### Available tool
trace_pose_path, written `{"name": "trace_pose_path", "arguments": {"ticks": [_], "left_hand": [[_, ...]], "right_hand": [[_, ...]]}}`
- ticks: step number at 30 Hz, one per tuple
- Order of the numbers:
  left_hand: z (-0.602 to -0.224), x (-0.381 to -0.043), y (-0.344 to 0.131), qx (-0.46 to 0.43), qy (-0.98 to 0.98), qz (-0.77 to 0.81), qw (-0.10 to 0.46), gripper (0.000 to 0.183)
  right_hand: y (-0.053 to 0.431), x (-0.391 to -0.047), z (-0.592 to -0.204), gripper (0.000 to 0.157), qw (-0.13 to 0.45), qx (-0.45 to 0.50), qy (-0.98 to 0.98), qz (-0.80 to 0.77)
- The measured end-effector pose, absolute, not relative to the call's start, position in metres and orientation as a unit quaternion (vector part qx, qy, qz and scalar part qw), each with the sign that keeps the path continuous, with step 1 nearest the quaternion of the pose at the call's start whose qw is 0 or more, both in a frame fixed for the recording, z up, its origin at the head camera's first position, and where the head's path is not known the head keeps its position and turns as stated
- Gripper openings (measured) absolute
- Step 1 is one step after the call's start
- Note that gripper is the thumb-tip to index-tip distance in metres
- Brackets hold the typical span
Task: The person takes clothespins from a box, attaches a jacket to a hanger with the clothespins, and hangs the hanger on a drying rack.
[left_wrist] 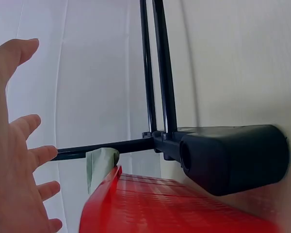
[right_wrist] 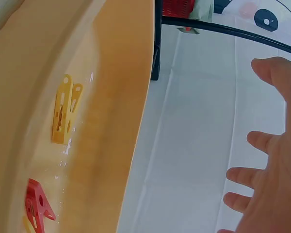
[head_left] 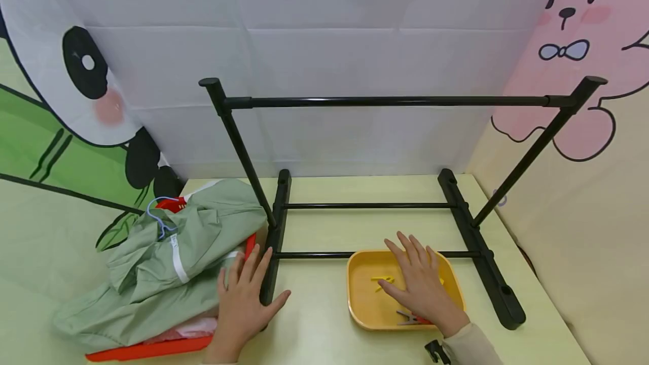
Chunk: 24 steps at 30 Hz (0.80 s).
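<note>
My left hand (head_left: 245, 300), fingers spread, is held over the right edge of a red basket (head_left: 152, 349), beside the rack's left foot. A light green garment (head_left: 152, 297) with a white strip lies heaped on the basket, a blue hanger (head_left: 157, 218) at its upper left. My right hand (head_left: 423, 286), also spread, hovers above a yellow tray (head_left: 355, 297) and holds nothing. Inside the tray are a yellow clothespin (right_wrist: 63, 114) and a red clothespin (right_wrist: 35, 201); the hand partly covers the contents in the head view.
A black metal clothes rack (head_left: 390, 102) stands on the pale table (head_left: 314, 308), its two lower bars crossing behind the tray. A white cloth backdrop (head_left: 324, 61) with cartoon animals hangs behind. Pink fabric (head_left: 190, 328) shows under the garment.
</note>
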State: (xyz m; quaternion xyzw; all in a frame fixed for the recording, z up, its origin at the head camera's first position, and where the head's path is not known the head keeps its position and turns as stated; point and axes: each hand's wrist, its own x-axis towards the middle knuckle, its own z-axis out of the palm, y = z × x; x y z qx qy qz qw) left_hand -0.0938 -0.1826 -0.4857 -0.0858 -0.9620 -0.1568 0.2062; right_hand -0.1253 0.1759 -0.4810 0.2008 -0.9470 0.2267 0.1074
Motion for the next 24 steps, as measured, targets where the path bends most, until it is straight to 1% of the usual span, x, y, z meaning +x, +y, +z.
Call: {"name": "trace_pose_path", "arguments": {"ticks": [9,17,24], "left_hand": [[-0.484,-0.094,-0.187,-0.076,-0.963,-0.156,0.206,0.087],[-0.482,-0.098,-0.191,-0.081,-0.957,-0.166,0.224,0.087],[-0.478,-0.097,-0.196,-0.065,-0.960,-0.164,0.218,0.087]], "right_hand": [[0.174,-0.129,-0.480,0.078,0.112,0.211,-0.944,0.226],[0.171,-0.132,-0.478,0.077,0.118,0.213,-0.944,0.223],[0.169,-0.133,-0.476,0.077,0.122,0.218,-0.942,0.222]]}}
